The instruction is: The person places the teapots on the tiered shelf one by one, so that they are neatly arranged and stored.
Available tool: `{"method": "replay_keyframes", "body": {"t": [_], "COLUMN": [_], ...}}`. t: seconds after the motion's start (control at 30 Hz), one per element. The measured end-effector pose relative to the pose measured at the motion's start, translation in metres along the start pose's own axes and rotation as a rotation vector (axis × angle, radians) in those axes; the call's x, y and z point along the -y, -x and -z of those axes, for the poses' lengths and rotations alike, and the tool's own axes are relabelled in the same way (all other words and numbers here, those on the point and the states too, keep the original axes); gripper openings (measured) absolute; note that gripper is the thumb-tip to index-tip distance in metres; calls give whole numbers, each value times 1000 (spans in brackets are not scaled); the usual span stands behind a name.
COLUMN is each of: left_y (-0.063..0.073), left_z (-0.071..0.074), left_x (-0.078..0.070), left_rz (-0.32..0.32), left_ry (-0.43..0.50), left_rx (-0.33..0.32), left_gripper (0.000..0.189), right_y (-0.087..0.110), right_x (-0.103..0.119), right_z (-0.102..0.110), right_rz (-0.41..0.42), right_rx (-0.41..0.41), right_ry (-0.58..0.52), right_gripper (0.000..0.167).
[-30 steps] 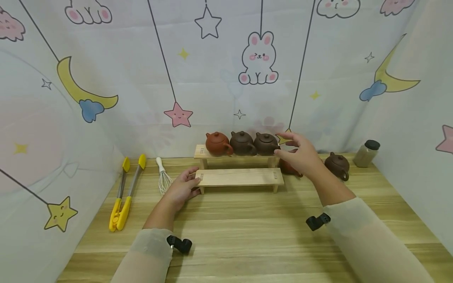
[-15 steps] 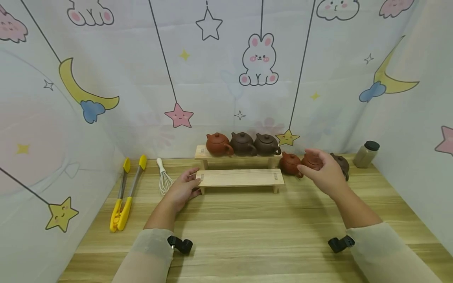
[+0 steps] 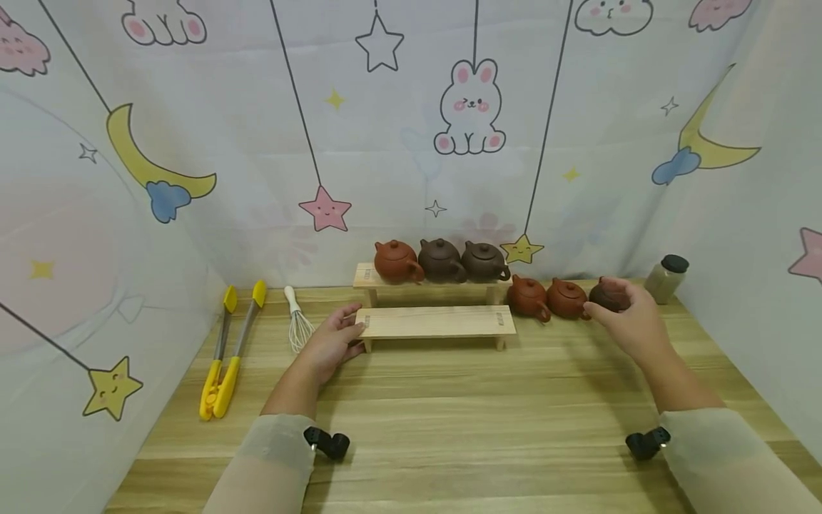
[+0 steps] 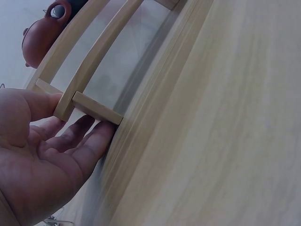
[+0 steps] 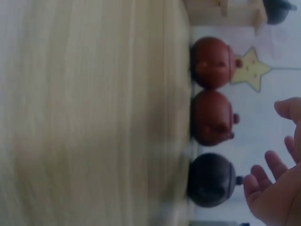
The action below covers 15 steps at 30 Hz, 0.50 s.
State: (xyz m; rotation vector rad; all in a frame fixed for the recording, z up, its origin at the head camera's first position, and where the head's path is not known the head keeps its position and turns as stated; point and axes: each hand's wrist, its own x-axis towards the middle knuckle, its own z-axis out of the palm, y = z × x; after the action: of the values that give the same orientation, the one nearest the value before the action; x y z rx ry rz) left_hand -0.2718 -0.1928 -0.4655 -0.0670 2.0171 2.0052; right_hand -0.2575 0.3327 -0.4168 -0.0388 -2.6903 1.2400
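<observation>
My left hand [image 3: 330, 341] grips the left end of the lower step of a two-step wooden stand [image 3: 430, 323]. In the left wrist view its thumb lies on the board's top, its fingers below by the leg. Three teapots sit on the upper step: a red-brown teapot [image 3: 395, 261], a dark brown teapot [image 3: 439, 260] and a darker teapot [image 3: 483, 262]. Right of the stand, two red-brown teapots [image 3: 528, 295] [image 3: 566, 298] and a dark teapot [image 3: 606, 296] stand on the table. My right hand [image 3: 634, 320], fingers spread, is over that dark teapot, partly covering it; contact is unclear.
Yellow-handled tongs [image 3: 227, 353] and a white whisk [image 3: 297, 321] lie on the table to the left. A black-lidded jar [image 3: 666, 280] stands at the far right, against a printed cloth backdrop [image 3: 398, 178] that closes off the back and sides.
My right hand has moved right, away from the darker teapot on the upper step, past the red-brown teapots to the dark one at the right end. The left hand keeps its hold.
</observation>
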Motion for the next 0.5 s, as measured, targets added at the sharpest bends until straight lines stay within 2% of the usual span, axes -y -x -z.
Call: {"method": "replay_keyframes", "body": {"t": [0.27,0.5], "left_y": [-1,-2], "left_z": [0,1], "left_x": [0,1], "left_rz": [5,3], "left_ry": [1,8], "left_rx": [-2,3], "left_gripper": [61,61], "right_y": [-19,-32], "right_x": [-22,-38], "right_z": [15,17], "right_rz": [-97,-147], "right_rx": [10,42], "right_ry": [85,129], "right_gripper": [84,97]}}
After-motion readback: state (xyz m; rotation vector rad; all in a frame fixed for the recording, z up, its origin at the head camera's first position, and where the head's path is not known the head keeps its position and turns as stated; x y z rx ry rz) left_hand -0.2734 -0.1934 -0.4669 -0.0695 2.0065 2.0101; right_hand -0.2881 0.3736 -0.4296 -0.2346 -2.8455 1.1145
